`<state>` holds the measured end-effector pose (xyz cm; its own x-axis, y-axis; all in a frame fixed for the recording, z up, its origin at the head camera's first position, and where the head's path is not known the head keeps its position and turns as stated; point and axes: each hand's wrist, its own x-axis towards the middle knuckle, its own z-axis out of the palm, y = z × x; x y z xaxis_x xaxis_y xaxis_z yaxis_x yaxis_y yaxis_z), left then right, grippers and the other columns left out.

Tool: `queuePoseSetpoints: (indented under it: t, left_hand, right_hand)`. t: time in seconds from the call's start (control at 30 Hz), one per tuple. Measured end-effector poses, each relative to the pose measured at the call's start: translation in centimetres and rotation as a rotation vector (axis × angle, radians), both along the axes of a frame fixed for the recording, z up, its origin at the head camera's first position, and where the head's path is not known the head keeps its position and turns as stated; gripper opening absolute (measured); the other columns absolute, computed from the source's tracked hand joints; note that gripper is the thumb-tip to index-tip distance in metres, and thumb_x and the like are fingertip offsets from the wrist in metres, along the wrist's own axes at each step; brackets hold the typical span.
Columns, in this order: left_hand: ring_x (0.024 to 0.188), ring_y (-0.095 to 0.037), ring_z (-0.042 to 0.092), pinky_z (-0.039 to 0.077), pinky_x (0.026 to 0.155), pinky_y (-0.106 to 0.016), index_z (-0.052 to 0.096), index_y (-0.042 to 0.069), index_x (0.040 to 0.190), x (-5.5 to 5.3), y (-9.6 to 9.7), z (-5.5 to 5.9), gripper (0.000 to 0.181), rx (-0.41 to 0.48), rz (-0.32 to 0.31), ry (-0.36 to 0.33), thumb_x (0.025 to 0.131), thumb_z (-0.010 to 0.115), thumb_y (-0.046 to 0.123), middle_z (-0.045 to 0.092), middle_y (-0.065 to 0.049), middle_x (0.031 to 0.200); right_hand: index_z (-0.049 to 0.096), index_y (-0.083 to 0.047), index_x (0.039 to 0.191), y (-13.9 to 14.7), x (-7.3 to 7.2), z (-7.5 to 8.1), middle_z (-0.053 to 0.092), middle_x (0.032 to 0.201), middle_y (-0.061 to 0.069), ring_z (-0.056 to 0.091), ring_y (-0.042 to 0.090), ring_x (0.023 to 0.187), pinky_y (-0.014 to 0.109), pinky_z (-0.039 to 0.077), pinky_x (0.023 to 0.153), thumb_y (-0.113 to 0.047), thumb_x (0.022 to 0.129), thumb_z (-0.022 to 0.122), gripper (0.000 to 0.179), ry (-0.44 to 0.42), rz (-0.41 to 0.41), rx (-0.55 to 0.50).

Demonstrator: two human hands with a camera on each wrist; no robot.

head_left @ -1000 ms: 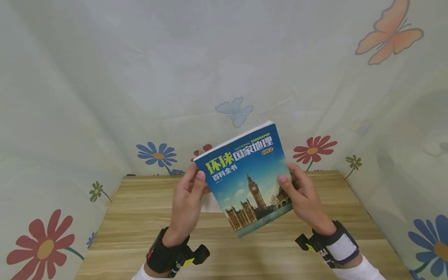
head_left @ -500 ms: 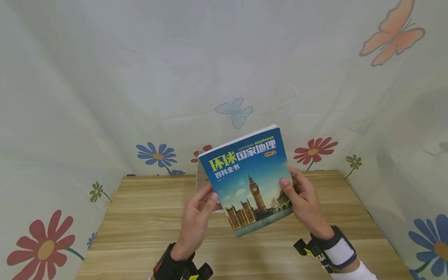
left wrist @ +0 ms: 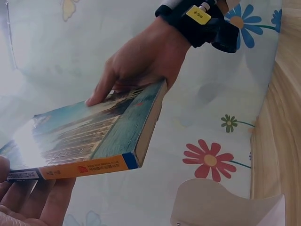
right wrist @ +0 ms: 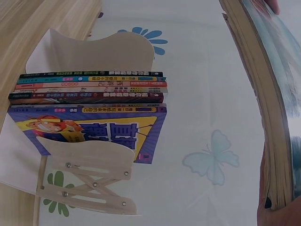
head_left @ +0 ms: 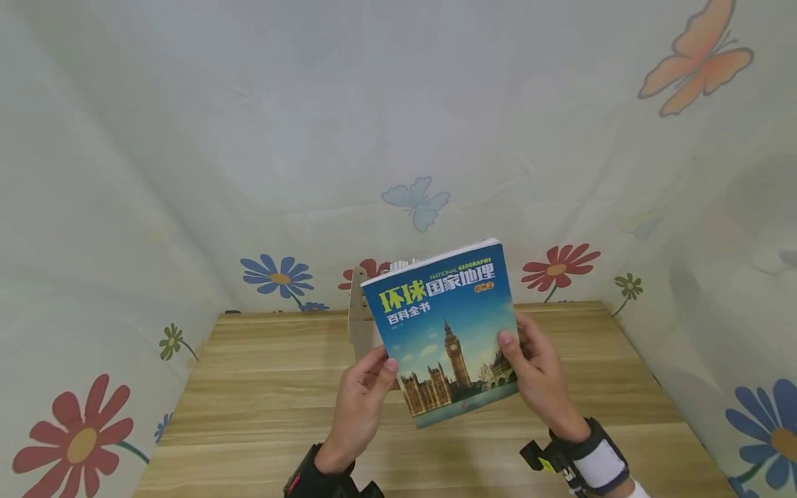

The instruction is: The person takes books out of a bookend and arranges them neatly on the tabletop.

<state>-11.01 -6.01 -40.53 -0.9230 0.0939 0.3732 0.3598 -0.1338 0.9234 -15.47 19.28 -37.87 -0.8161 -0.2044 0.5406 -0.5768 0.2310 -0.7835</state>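
A paperback book [head_left: 450, 339] with a blue cover and a clock tower picture is held up in front of me, tilted, cover facing me. My left hand [head_left: 362, 409] grips its spine edge low down, thumb on the cover. On the opposite edge, my right hand [head_left: 538, 370] holds it with the thumb in front and fingers behind. The left wrist view shows the orange spine [left wrist: 87, 168] across the left fingers. Behind the book stands a white expandable bookend rack [right wrist: 89, 52], mostly hidden in the head view. Several thin books [right wrist: 89, 92] stand in it.
The rack is on a wooden table [head_left: 268, 387], near its back edge. Pale cloth walls [head_left: 299, 138] printed with flowers and butterflies enclose the table at the back and sides.
My left hand has slid down the spine edge toward the lower corner. The book has lowered slightly and shifted right, and more of the rack shows behind it.
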Motion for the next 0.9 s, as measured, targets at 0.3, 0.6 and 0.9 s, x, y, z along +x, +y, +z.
queuePoseSetpoints:
  t: [0.3, 0.6, 0.9]
  left_hand:
    - [0.104, -0.021, 0.055, 0.051, 0.081, -0.035, 0.05, 0.01, 0.129, 0.3, -0.3, -0.7, 0.031, -0.021, 0.088, -0.057, 0.097, 0.047, 0.013, 0.061, -0.009, 0.114]
    - [0.115, -0.018, 0.048, 0.042, 0.095, -0.044, 0.044, 0.005, 0.132, 0.7, -0.8, -2.1, 0.04, -0.031, 0.094, -0.155, 0.097, 0.048, 0.023, 0.05, -0.014, 0.129]
    - [0.111, -0.019, 0.051, 0.042, 0.094, -0.045, 0.05, 0.007, 0.128, 1.0, -1.3, -3.4, 0.035, -0.029, 0.096, -0.174, 0.097, 0.049, 0.022, 0.057, -0.008, 0.121]
  right_hand:
    - [0.039, -0.012, 0.137, 0.0, 0.9, -1.3, 0.058, 0.107, 0.012, 0.057, 0.023, 0.085, 0.027, 0.052, 0.064, -0.003, 0.099, 0.036, 0.039, -0.073, 0.056, -0.018]
    - [0.042, -0.013, 0.136, 0.3, 1.5, -2.8, 0.06, 0.115, 0.012, 0.058, 0.023, 0.096, 0.026, 0.052, 0.073, -0.006, 0.098, 0.041, 0.038, -0.133, 0.08, -0.002]
    - [0.046, -0.008, 0.129, 0.2, 2.2, -3.9, 0.063, 0.109, 0.01, 0.059, 0.023, 0.094, 0.03, 0.053, 0.071, -0.007, 0.097, 0.046, 0.033, -0.191, 0.096, -0.007]
